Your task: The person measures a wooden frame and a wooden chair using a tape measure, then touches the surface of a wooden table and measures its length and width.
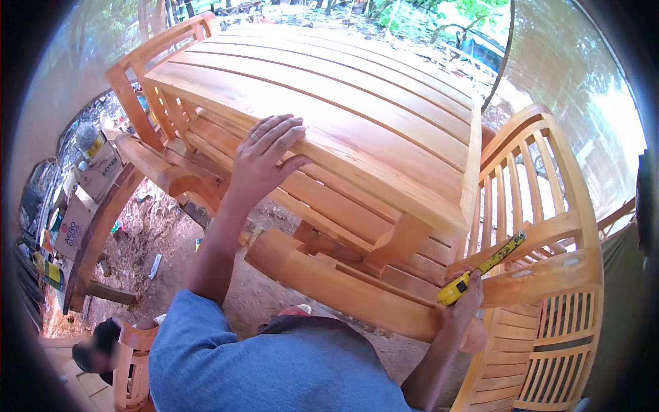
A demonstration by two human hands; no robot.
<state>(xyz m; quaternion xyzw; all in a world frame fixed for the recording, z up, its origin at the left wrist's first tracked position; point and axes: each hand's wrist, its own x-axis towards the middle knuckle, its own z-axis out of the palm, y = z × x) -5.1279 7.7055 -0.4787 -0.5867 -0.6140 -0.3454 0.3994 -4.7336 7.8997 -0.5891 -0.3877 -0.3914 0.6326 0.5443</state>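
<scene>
My left hand [271,151] rests on the near edge of a slatted wooden tabletop [329,89], its fingers spread over the edge and a ring on one finger. At the right, my right hand [468,296] is wrapped round a yellow tape measure [452,290]. A speckled yellow and black strip [504,253] extends up and right from it, over a wooden armrest. Below the tabletop lies a slatted wooden bench seat [343,206] with a thick curved front rail [343,288].
A slatted wooden chair [542,172] stands at the right. At the left, cardboard boxes [75,223], containers and a plastic jug [88,139] sit on a wooden bench [103,240]. Another person [99,350] is at the lower left, beside a small wooden chair [134,364].
</scene>
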